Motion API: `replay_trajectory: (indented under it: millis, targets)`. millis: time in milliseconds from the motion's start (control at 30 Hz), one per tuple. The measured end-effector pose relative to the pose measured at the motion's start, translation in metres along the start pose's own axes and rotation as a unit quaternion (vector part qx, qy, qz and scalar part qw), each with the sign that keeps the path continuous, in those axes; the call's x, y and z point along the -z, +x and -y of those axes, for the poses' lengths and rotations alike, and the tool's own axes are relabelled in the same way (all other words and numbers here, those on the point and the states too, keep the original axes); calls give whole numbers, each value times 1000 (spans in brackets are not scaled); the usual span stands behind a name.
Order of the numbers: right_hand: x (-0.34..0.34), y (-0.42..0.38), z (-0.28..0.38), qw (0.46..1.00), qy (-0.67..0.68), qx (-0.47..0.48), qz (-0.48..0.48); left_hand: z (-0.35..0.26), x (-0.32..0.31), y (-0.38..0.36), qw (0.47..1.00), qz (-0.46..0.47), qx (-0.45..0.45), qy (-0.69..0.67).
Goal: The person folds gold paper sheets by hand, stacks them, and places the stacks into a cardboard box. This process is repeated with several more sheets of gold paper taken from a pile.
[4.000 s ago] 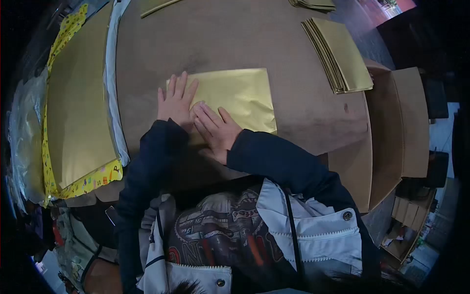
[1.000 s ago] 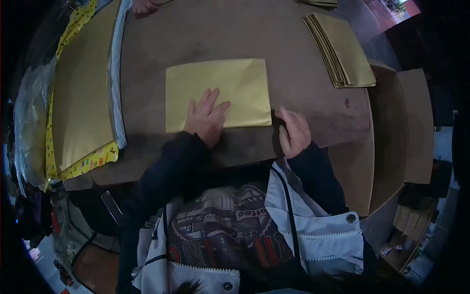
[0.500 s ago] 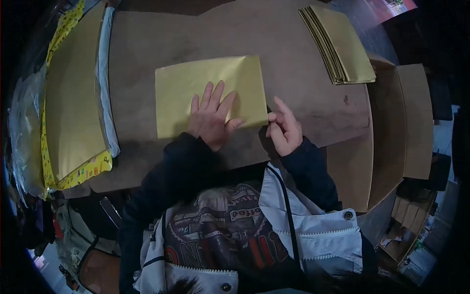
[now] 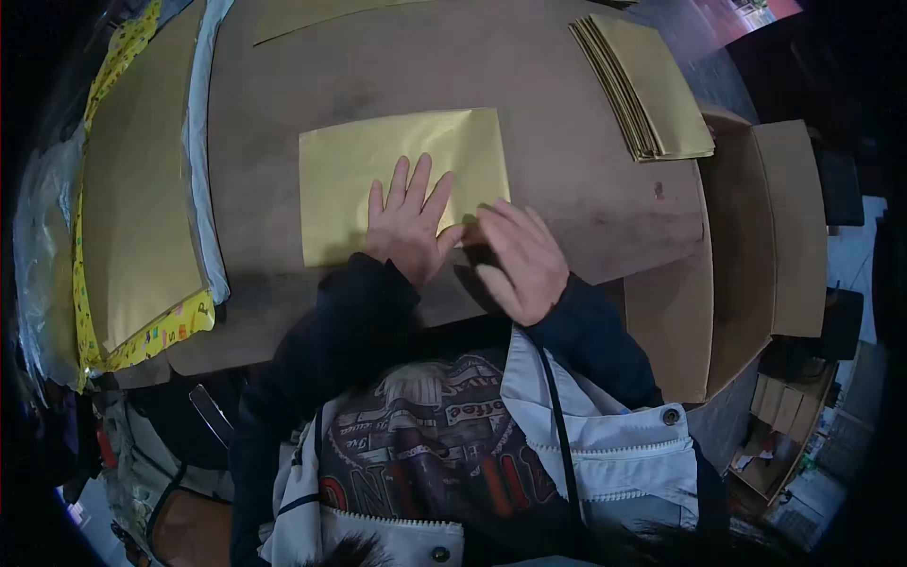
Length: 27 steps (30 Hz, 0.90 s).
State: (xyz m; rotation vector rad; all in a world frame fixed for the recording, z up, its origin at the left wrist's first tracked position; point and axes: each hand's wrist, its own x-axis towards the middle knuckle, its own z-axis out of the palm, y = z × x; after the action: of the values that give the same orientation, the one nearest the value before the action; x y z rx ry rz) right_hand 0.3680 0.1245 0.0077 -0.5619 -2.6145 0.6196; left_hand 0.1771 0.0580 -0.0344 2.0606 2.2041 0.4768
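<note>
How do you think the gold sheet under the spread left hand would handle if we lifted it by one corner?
The gold sheet looks thin, so it would probably be light and sag when lifted. Its smooth sheen suggests it may slide easily without the left hand on it.

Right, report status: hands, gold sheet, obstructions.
Left hand flat on gold sheet. Right hand at its near right corner, contact unclear. Gold stack apart, not blocking.
</note>
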Motion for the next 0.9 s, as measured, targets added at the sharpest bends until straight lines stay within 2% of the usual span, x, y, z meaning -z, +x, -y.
replay_trajectory:
  millis: [33,67,267,433,533,767,833,900]
  targets:
    - [-8,4,8,996,-66,14,53,0,1,0,1000,17,2,16]
    - [-24,0,7,995,-58,-1,77,0,2,1,999,33,5,31]
    - [-30,-17,-1,977,-140,-14,157,3,-4,-5,1000,-8,3,17]
    - [-14,-31,-12,971,-174,-26,163,16,9,-15,1000,-18,4,22]
    - [-9,-35,-14,959,-193,-55,201,30,15,-26,1000,-15,13,20]
    - [-3,-29,-7,958,-188,-62,207,76,31,-71,984,46,142,101]
    - [2,-25,-3,963,-190,-51,185,90,32,-85,981,42,152,110]
    - [10,-17,-3,960,-184,-56,205,93,32,-89,979,33,160,118]
